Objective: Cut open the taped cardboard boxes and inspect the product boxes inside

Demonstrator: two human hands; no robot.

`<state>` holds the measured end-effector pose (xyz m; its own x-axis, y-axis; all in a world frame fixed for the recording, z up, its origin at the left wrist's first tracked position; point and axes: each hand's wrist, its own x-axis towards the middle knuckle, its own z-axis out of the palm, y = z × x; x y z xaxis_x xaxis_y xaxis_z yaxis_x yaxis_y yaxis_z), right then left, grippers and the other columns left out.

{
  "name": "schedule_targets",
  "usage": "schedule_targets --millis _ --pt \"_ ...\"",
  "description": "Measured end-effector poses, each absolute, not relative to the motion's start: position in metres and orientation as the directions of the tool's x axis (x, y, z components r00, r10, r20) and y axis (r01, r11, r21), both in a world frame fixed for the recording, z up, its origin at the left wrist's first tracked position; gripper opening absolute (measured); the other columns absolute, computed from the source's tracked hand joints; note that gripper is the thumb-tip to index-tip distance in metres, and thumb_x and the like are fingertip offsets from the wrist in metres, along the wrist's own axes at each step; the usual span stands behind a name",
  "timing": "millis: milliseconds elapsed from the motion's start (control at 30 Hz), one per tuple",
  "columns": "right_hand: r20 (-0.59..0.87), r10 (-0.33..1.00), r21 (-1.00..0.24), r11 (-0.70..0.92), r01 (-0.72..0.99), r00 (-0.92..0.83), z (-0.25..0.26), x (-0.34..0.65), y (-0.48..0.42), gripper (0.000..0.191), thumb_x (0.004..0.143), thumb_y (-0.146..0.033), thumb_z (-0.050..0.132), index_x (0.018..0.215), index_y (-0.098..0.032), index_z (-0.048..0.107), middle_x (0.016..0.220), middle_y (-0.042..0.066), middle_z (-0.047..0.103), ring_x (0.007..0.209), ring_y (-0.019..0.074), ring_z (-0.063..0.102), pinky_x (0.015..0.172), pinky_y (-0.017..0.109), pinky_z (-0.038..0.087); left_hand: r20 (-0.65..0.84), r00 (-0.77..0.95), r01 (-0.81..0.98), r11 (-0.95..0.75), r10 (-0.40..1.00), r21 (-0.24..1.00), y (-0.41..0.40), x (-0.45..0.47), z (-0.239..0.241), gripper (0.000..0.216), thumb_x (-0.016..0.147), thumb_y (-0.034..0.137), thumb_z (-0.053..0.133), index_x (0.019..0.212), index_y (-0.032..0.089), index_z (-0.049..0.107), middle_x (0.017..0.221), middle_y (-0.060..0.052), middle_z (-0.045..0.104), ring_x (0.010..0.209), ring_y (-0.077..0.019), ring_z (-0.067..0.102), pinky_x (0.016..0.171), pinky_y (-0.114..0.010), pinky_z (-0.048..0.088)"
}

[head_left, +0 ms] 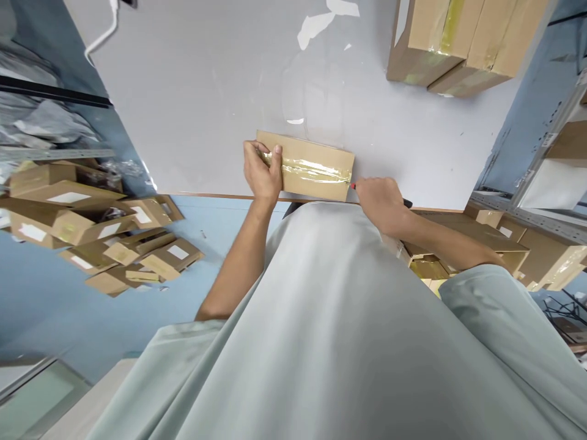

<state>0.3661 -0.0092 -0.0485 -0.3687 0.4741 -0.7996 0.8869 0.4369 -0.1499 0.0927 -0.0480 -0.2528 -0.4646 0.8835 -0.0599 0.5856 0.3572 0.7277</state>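
Fingers point(262, 160) of the left hand point(261, 174) are curled over the left end of a small cardboard box point(306, 166), thumb on the near side, clamping it down flat on the counter point(206, 91) close to its near edge; the fingers of the right hand point(380, 201) are closed around a slim tool, apparently a cutter point(354, 185), whose red tip shows just at the box's right end, level with the shiny tape strip point(312, 170) that runs along the top. Only that tip and a dark end behind the hand are visible, so its exact kind is hard to tell. To do this well, I judge the left hand should press firmly so the box cannot slide, while keeping its fingertips off the tape line, since they sit right on the strip's far end. The tip looks best held shallow and steered straight along the seam, because a deep or wandering stroke could mark whatever is inside. Further out, scraps of tape point(316, 24) lie on the counter, two larger taped cartons point(458, 43) sit at its far right corner, and many flat parcels point(114, 244) lie piled on the blue floor to the left
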Motion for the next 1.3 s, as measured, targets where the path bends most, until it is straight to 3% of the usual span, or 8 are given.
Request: schedule_targets --millis 133,433,533,733,900,1100,1200,1300 --pt "-0.8 0.507 -0.066 0.456 0.888 -0.32 -0.035 0.379 -0.009 0.034 0.114 -0.016 0.044 0.135 -0.015 0.071 0.098 0.021 0.084 0.091 0.0324 0.079 0.075 0.036 0.044 -0.068 -0.471 0.579 0.367 0.88 0.729 -0.048 0.098 -0.252 0.049 0.106 0.075 0.064 0.111 0.027 0.055 0.113 -0.007 0.065 0.125 -0.0296 0.072 0.121 -0.049 0.055" --pt "-0.765 0.534 -0.12 0.429 0.895 -0.359 -0.095 0.379 -0.005 0.041 0.123 -0.037 0.044 0.143 -0.012 0.07 0.114 0.024 0.085 0.106 0.031 0.08 0.087 0.036 0.043 -0.08 -0.459 0.555 0.357 0.885 0.751 -0.049 0.096 -0.255 0.045 0.107 0.069 0.066 0.109 0.026 0.051 0.117 -0.008 0.063 0.127 -0.0303 0.07 0.123 -0.05 0.053" --pt "-0.762 0.55 -0.117 0.405 0.907 -0.343 -0.098 0.381 -0.01 0.038 0.122 -0.032 0.045 0.141 -0.013 0.071 0.118 0.024 0.085 0.107 0.0302 0.08 0.085 0.035 0.043 -0.077 -0.464 0.555 0.358 0.882 0.751 -0.049 0.096 -0.254 0.046 0.107 0.069 0.066 0.109 0.026 0.051 0.116 -0.008 0.064 0.127 -0.0303 0.07 0.123 -0.05 0.053" --pt "-0.778 0.547 -0.074 0.409 0.91 -0.309 -0.101 0.381 -0.007 0.042 0.11 -0.004 0.045 0.137 -0.015 0.075 0.115 0.019 0.087 0.104 0.0302 0.082 0.081 0.035 0.046 -0.079 -0.474 0.557 0.367 0.877 0.745 -0.047 0.098 -0.25 0.047 0.106 0.072 0.066 0.108 0.027 0.051 0.114 -0.007 0.064 0.124 -0.03 0.071 0.123 -0.051 0.054" --pt "-0.767 0.539 -0.107 0.428 0.898 -0.348 -0.103 0.383 -0.003 0.038 0.117 -0.017 0.042 0.133 -0.016 0.077 0.119 0.021 0.086 0.109 0.0318 0.081 0.083 0.036 0.046 -0.083 -0.465 0.541 0.357 0.882 0.761 -0.047 0.098 -0.251 0.047 0.105 0.071 0.068 0.108 0.027 0.052 0.114 -0.008 0.063 0.124 -0.0306 0.07 0.123 -0.052 0.053" --pt "-0.794 0.54 -0.058 0.389 0.919 -0.279 -0.076 0.403 -0.014 0.038 0.119 -0.022 0.04 0.134 -0.013 0.074 0.115 0.024 0.084 0.106 0.0319 0.08 0.079 0.034 0.044 -0.071 -0.452 0.554 0.342 0.889 0.759 -0.051 0.103 -0.252 0.048 0.105 0.073 0.065 0.108 0.026 0.053 0.113 -0.008 0.064 0.125 -0.0309 0.071 0.124 -0.052 0.053" --pt "-0.716 0.637 -0.132 0.279 0.951 -0.286 -0.087 0.425 -0.011 0.044 0.122 -0.043 0.04 0.131 -0.018 0.074 0.111 0.02 0.085 0.102 0.0336 0.079 0.079 0.035 0.046 -0.045 -0.454 0.567 0.327 0.89 0.756 -0.049 0.096 -0.252 0.05 0.105 0.076 0.062 0.107 0.026 0.055 0.108 -0.007 0.062 0.118 -0.0305 0.072 0.12 -0.052 0.055" --pt "-0.604 0.762 -0.343 0.015 0.939 -0.233 -0.129 0.442 -0.011 0.043 0.121 -0.052 0.045 0.116 -0.022 0.074 0.099 0.01 0.083 0.092 0.0279 0.077 0.077 0.032 0.049 -0.029 -0.47 0.57 0.328 0.882 0.753 -0.046 0.078 -0.253 0.052 0.106 0.079 0.058 0.107 0.026 0.056 0.103 -0.006 0.062 0.11 -0.0288 0.074 0.115 -0.05 0.058"
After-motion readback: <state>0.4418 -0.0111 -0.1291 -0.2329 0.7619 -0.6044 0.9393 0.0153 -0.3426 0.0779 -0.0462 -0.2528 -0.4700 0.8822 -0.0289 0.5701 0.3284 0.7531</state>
